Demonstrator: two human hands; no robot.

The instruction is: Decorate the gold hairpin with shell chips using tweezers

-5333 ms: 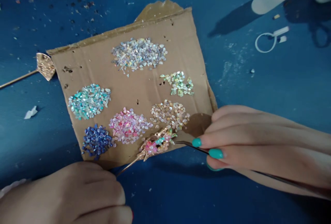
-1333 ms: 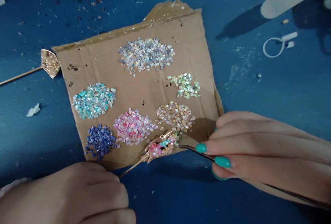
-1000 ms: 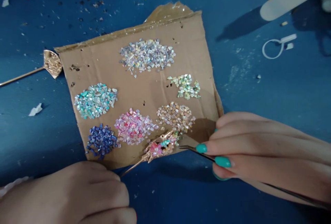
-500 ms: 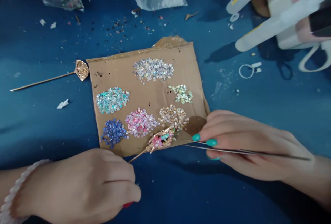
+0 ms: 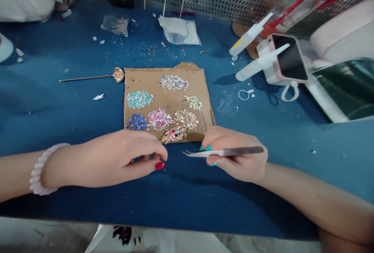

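Note:
My left hand (image 5: 125, 159), with a bead bracelet at the wrist, is closed at the near edge of a cardboard piece (image 5: 182, 97). Its curled fingers cover the stick of a gold hairpin; thumb and index tips are close together. The hairpin's head (image 5: 174, 133), set with pink, turquoise and other coloured bits, rests over the cardboard's near edge. In my right hand (image 5: 236, 153) is a pair of metal tweezers (image 5: 224, 151), gripped between thumb and fingers. The tweezer tips point left, slightly apart, just off the cardboard. I see nothing between them.
Piles of coloured chips, such as blue (image 5: 137, 122), pink (image 5: 159, 119) and tan (image 5: 187, 119), lie on the cardboard. A second gold hairpin (image 5: 87, 78) lies left. White glue bottles (image 5: 257, 66) and a pink-white device (image 5: 288, 58) stand right. Plastic bags (image 5: 181, 31) lie behind.
The view has pulled back and tilted up, bringing in the mesh panel and table edge. My left fist has loosened and turned, and the tweezers have shifted nearer to me, off the cardboard.

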